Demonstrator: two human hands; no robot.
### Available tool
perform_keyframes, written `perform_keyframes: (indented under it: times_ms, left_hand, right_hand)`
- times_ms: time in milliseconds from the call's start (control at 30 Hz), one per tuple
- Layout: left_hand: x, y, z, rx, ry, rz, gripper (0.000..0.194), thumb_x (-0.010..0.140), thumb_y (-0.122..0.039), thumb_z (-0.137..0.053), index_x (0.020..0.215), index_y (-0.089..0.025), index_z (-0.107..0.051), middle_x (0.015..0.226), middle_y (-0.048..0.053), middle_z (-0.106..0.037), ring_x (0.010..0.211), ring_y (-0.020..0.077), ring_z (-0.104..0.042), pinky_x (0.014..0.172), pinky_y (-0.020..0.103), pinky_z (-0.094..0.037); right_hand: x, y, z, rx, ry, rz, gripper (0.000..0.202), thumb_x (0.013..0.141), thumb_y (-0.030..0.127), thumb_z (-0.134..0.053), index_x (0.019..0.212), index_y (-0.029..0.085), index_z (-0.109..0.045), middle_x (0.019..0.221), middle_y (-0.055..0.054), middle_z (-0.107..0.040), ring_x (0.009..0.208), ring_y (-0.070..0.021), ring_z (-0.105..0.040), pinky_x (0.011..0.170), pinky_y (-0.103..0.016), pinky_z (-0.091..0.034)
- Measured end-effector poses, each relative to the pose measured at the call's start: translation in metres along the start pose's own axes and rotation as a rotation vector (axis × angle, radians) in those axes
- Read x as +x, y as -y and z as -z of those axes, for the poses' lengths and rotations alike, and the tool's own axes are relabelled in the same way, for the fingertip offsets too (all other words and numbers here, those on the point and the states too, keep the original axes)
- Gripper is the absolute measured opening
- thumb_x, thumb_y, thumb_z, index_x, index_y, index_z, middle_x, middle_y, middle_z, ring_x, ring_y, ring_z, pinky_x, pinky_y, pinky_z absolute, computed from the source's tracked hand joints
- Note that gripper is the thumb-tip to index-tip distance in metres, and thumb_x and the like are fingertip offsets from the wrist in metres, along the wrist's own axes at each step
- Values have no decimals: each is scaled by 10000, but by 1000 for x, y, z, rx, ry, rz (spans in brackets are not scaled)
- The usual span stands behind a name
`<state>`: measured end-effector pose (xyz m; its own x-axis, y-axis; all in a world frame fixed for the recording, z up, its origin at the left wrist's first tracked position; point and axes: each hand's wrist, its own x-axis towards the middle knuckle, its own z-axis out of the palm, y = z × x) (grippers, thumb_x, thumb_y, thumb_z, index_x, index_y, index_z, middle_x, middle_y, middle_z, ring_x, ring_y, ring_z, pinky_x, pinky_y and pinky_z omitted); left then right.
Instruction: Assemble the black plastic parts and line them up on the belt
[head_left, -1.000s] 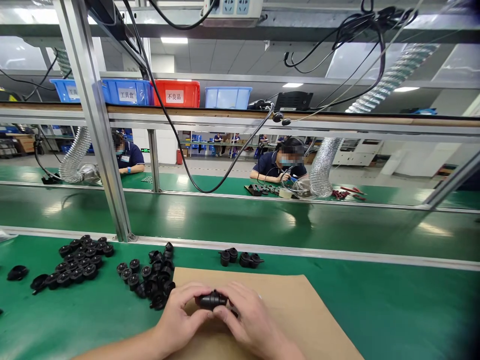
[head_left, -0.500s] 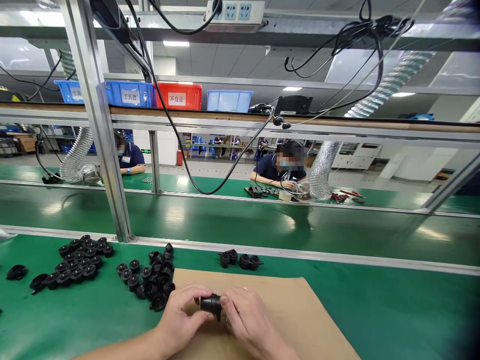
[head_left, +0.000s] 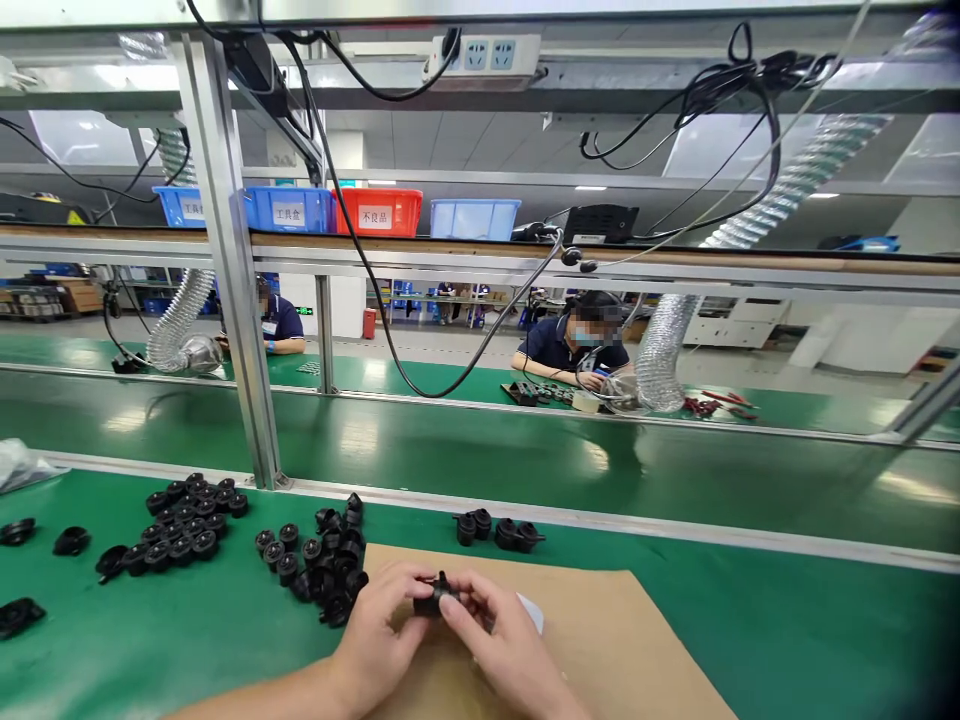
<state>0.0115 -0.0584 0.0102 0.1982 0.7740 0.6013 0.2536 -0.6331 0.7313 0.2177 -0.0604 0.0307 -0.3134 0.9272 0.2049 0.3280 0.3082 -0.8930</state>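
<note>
Both my hands meet over the brown board and grip one black plastic part (head_left: 429, 603), a short cylinder with a small stub pointing up. My left hand (head_left: 382, 630) pinches its left end between thumb and fingers. On its right end are the thumb and fingers of my right hand (head_left: 499, 635), covering much of that side. Behind the right hand a white, rounded thing (head_left: 532, 611) shows in part; whether that hand holds it I cannot tell. Just left of the board lies a pile of black caps and fittings (head_left: 330, 575).
The brown board (head_left: 600, 640) rests on the green table (head_left: 787, 640). Rows of round black parts (head_left: 184, 525) lie at left, a few assembled ones (head_left: 499, 531) behind the board. A metal post (head_left: 232, 270) rises at back left. Across the bench a co-worker (head_left: 570, 335) sits.
The black part has turned in my hands: its stub pointed down before and points up now. The white thing has come into sight by my right hand. The camera view has shifted slightly.
</note>
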Motion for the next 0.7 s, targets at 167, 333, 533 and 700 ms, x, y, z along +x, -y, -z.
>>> perform_keyframes:
  times_ms: [167,333,533,700]
  left_hand:
    - [-11,7,-2,64,44,257,762,748,-38,-759,1433,-311,-567,1495,129,-603,1372,346,-579,1148,530,-509]
    - [-2,-8,-2,214,258,330,559,723,-87,-757,1252,-250,-678,1167,107,-748,1002,294,-716,887,417,-620]
    - [71,-25,83,405,435,307,236,845,-125,-590,901,-226,-796,899,40,-818,847,242,-748,786,321,-587]
    - [106,-4,192,739,432,454,371,761,-36,-620,1066,-167,-786,1159,180,-770,1099,363,-707,933,432,-544]
  right_hand:
    - [41,0,2,-524,-95,23,308,1030,447,-541,1111,212,-724,901,-53,-763,798,-234,-712,729,-336,-535]
    - [91,-5,-7,-824,-99,34,224,1000,295,-564,1081,161,-724,1038,-136,-768,988,-317,-730,825,-395,-522]
    - [118,9,-28,-1034,-49,51,179,988,249,-587,1056,130,-704,1063,-185,-689,919,-322,-726,768,-378,-516]
    - [146,28,-61,-1063,146,294,509,876,31,-645,1335,246,-608,1388,-145,-588,1172,-302,-629,855,-340,-511]
